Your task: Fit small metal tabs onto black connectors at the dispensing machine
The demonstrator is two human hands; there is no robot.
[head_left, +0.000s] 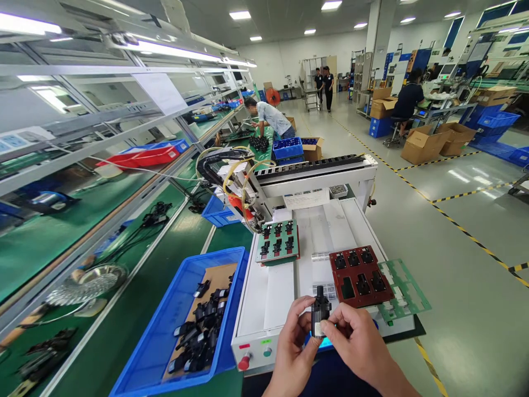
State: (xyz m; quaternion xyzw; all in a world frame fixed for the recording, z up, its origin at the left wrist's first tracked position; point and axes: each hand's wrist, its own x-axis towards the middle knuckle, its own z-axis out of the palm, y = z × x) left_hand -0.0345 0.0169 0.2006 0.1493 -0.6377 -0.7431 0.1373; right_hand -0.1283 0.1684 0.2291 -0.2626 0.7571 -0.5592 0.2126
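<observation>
The black pump-like part [319, 311] stands upright between the two hands, above the near edge of the white bench-top machine [268, 322], with its narrow nozzle [319, 292] on top. I judge it light and stiff, probably of hard plastic, so it should not bend under the fingers. The nozzle looks to me the most fragile place; it is better to take hold around the thicker lower body, where the surface is perhaps a little slippery. The left hand [294, 336] grips this body from its side, while the right hand [351, 325] pinches it low, with the thumb at the white label [318, 329] (what the label says, I cannot read). Just beyond is the red-brown fixture plate [351, 301], bearing black parts; to the left, the blue bin [165, 295] holds a loose heap of similar black parts.
</observation>
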